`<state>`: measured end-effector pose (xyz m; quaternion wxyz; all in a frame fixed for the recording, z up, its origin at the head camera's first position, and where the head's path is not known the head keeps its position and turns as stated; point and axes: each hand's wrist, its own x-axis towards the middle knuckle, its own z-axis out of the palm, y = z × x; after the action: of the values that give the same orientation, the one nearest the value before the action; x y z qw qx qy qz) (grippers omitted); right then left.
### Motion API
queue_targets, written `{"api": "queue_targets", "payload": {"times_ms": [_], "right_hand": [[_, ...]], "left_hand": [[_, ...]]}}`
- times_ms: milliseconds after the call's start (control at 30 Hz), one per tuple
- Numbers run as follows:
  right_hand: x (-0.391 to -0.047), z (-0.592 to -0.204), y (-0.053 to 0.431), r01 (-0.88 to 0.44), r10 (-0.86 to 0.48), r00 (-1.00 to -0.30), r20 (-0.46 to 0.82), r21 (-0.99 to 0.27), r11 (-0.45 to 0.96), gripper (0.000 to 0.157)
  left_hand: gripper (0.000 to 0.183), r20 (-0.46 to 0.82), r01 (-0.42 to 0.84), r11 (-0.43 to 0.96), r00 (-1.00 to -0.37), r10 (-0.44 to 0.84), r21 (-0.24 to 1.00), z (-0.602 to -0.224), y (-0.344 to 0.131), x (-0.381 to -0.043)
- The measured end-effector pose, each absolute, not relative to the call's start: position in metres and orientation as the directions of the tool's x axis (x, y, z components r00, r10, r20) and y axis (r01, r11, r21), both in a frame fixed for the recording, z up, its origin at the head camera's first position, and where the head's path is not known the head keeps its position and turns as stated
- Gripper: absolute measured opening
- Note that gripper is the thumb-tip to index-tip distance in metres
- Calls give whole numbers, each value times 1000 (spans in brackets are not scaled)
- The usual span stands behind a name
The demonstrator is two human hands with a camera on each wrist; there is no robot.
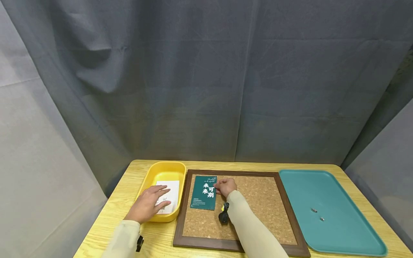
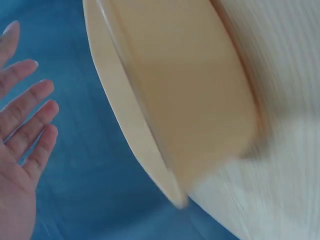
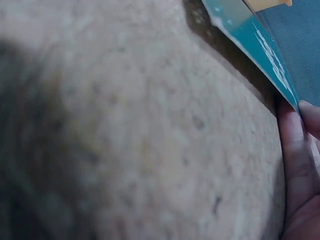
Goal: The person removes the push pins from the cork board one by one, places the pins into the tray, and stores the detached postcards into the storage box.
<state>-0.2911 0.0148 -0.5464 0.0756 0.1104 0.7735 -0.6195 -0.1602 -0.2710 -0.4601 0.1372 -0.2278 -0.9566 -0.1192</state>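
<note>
My right hand [image 1: 227, 186] pinches the right edge of a dark green card [image 1: 201, 202] with white characters, over the left part of a framed cork board [image 1: 255, 211]. In the right wrist view, thumb and fingers grip the card [image 3: 257, 47] at its edge, with its near side raised off the cork. My left hand [image 1: 149, 204], fingers spread, is over a yellow bin [image 1: 165, 218] holding white printed paper [image 1: 173, 191], part of which it covers. Seen from the left wrist, the hand [image 2: 22, 145] holds nothing, beside the bin's wall [image 2: 195, 95].
Right of the board lies a teal tray [image 1: 326, 193] with two small metallic pieces, one farther back [image 1: 314, 210] and one nearer [image 1: 322, 219]. All stand on a light wooden table [image 1: 108, 222], with a grey curtain [image 1: 193, 89] behind it.
</note>
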Motion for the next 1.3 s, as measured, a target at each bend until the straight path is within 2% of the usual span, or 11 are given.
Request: {"api": "queue_targets", "payload": {"times_ms": [200, 500, 800, 1000, 1300], "right_hand": [[-292, -547, 15, 268, 79, -963, -258, -942, 202, 13], [-291, -547, 15, 266, 88, -964, -253, -943, 202, 12], [-291, -546, 14, 266, 89, -963, -253, -940, 212, 10], [-290, -546, 14, 272, 85, -962, -259, -937, 218, 11], [-289, -545, 15, 274, 80, -962, -262, -935, 225, 13]], "left_hand": [[43, 262, 395, 898, -903, 340, 196, -465, -301, -148], [48, 143, 358, 902, -933, 331, 240, -484, -322, -132], [30, 214, 500, 844, -861, 461, 195, -497, -334, -131], [23, 331, 592, 794, -783, 527, 135, -503, -340, -132], [21, 477, 632, 762, -718, 507, 141, -513, -343, -135]]}}
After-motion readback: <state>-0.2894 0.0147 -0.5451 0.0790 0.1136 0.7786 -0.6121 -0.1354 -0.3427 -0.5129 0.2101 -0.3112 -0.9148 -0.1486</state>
